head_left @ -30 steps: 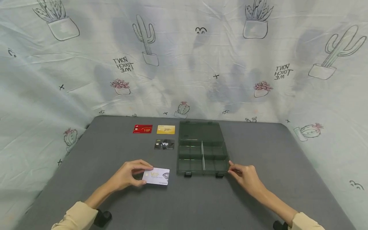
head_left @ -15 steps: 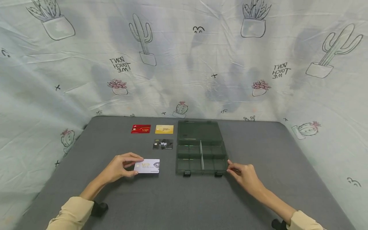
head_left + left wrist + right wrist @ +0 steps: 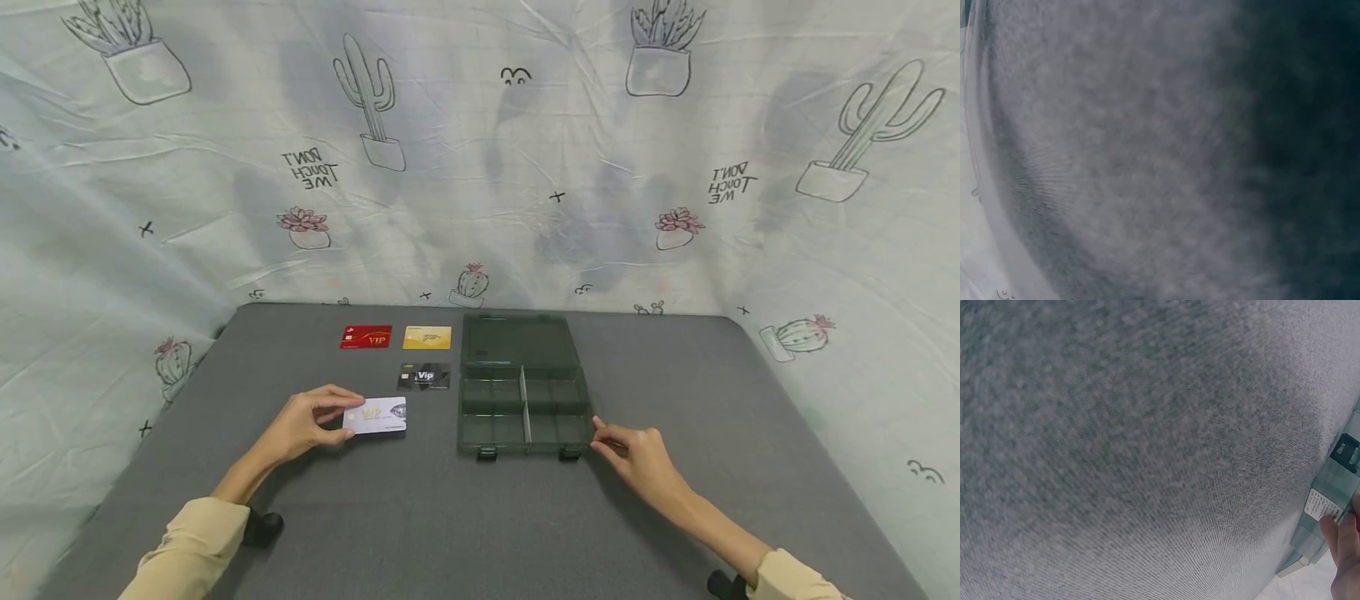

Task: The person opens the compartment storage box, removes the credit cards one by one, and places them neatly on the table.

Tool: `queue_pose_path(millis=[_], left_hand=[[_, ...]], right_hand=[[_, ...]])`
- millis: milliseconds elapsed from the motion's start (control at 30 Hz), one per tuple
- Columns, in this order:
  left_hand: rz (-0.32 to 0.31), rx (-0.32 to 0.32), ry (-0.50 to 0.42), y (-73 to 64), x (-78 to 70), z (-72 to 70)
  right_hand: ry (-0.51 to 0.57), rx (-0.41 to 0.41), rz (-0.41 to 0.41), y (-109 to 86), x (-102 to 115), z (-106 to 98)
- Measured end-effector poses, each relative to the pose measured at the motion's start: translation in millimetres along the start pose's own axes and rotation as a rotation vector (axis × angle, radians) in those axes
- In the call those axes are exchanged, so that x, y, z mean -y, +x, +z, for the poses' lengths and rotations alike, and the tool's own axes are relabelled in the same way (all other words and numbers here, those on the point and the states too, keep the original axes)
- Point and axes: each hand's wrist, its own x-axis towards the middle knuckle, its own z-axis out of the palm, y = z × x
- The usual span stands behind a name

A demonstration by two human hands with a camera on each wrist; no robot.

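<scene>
My left hand (image 3: 303, 425) pinches a white VIP card (image 3: 375, 415) by its left end, thumb below and fingers above. The card's printed face is up, and a shadow shows under its near edge. To the right lies a dark green see-through compartment box (image 3: 491, 429) with its lid (image 3: 519, 340) laid back. A light divider (image 3: 525, 408) stands in its middle. With thumb and fingertips, my right hand (image 3: 641, 462) holds the box's right side by the front corner. In the right wrist view, its fingers lie beside a white label (image 3: 1322, 505) on the box wall.
Past the left hand lie a black Vip card (image 3: 423, 377), a red VIP card (image 3: 366, 337) and a yellow card (image 3: 427, 337). The grey table (image 3: 420, 517) ends at a cactus-print cloth (image 3: 450, 167) behind. The left wrist view shows mostly blurred grey tabletop (image 3: 1135, 137).
My left hand has carried the white card left and away from me, toward the black card. The right hand stays at the box, and the head view has shifted slightly.
</scene>
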Motion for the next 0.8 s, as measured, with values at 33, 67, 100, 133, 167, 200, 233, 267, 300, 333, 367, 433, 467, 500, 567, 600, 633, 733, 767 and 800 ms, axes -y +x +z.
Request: queue_pose_path(millis=[33,67,100,133,167,200,233,267,300,333,367,433,467,500,567,600,633,733,767,800], left_hand=[[0.0,-0.006,0.002,0.5,1.5,-0.2],[-0.001,-0.012,0.0,0.9,2.9,-0.7],[-0.001,-0.018,0.002,1.3,4.5,-1.4],[0.002,-0.023,0.002,1.6,5.6,-2.5],[0.003,-0.03,-0.002,2.1,7.0,-3.6],[0.002,-0.036,-0.003,2.8,8.4,-5.1],[0.005,-0.043,-0.006,3.5,9.6,-6.6],[0.004,-0.047,-0.005,4.2,11.0,-8.2],[0.005,-0.051,-0.002,4.9,12.3,-9.9],[0.005,-0.053,-0.006,5.7,13.5,-11.5],[0.002,-0.055,-0.011,6.6,15.0,-13.0],[0.006,-0.059,-0.018,8.1,17.5,-15.7],[0.009,-0.058,-0.023,9.0,18.7,-16.9],[0.014,-0.058,-0.028,10.0,19.7,-18.0],[0.02,-0.056,-0.046,12.1,20.5,-19.9],[0.017,-0.053,-0.05,13.3,21.4,-21.0],[0.015,-0.046,-0.053,14.4,22.2,-22.0],[-0.004,-0.022,-0.071,18.2,24.8,-25.1],[-0.015,-0.013,-0.071,19.8,26.3,-25.7],[-0.029,-0.002,-0.068,21.4,27.8,-26.6]], right_hand=[[0.0,0.0,0.0,0.0,0.1,0.1],[-0.001,0.0,-0.001,0.1,0.1,0.3],[-0.002,0.0,-0.003,0.1,0.2,0.4],[-0.003,0.0,-0.003,0.1,0.2,0.4],[-0.003,-0.001,-0.004,0.1,0.2,0.4],[-0.003,-0.002,-0.004,0.1,0.2,0.5],[-0.003,-0.002,-0.003,0.0,0.2,0.5],[-0.001,-0.003,-0.003,-0.2,0.2,0.5],[0.001,-0.004,-0.004,-0.3,0.1,0.5],[0.003,-0.004,-0.004,-0.6,0.0,0.6],[0.005,-0.005,-0.004,-0.8,0.0,0.7],[0.004,-0.005,-0.005,-1.1,0.0,0.9],[0.004,-0.004,-0.005,-1.3,0.0,1.0],[0.004,-0.003,-0.004,-1.3,0.0,1.1],[0.009,-0.001,0.0,-1.5,0.0,1.0],[0.011,0.0,0.002,-1.6,0.1,1.2],[0.015,0.001,0.005,-1.7,0.2,1.2],[0.019,0.005,0.012,-1.8,0.3,0.7],[0.017,0.005,0.012,-1.9,0.2,0.3],[0.014,0.004,0.015,-1.9,0.2,-0.1]])
